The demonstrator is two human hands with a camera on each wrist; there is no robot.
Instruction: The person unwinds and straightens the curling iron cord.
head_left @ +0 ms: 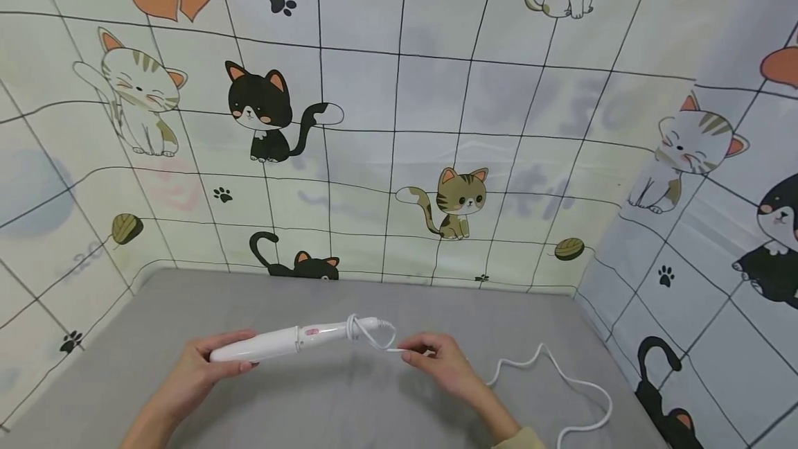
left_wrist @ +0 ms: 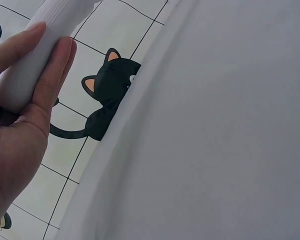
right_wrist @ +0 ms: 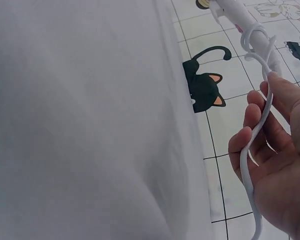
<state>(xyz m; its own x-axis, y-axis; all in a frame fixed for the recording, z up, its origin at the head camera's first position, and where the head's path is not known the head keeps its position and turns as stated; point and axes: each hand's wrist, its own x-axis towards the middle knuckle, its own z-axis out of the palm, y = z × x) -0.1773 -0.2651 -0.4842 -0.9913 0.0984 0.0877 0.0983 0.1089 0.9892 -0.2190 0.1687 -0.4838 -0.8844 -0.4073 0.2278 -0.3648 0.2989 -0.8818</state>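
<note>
A white wand-shaped device [head_left: 268, 344] with a pink button is held above the grey surface, tilted slightly up to the right. My left hand [head_left: 193, 376] grips its thick, rounded end, thumb and fingers on opposite sides; the left wrist view shows the same grip on the white body [left_wrist: 32, 65]. Around the narrow right end, the white cord [right_wrist: 255, 37] is looped. My right hand [head_left: 445, 366] pinches the cord just right of that end between thumb and index finger. In the right wrist view the cord runs down across the fingers and palm of the right hand [right_wrist: 275, 155].
The grey surface [head_left: 262, 296] lies beneath both hands. On its right side the rest of the cord [head_left: 582, 384] curves loosely toward the front edge. Behind and at the sides hangs a white sheet [head_left: 361, 165] with a grid and cartoon cats.
</note>
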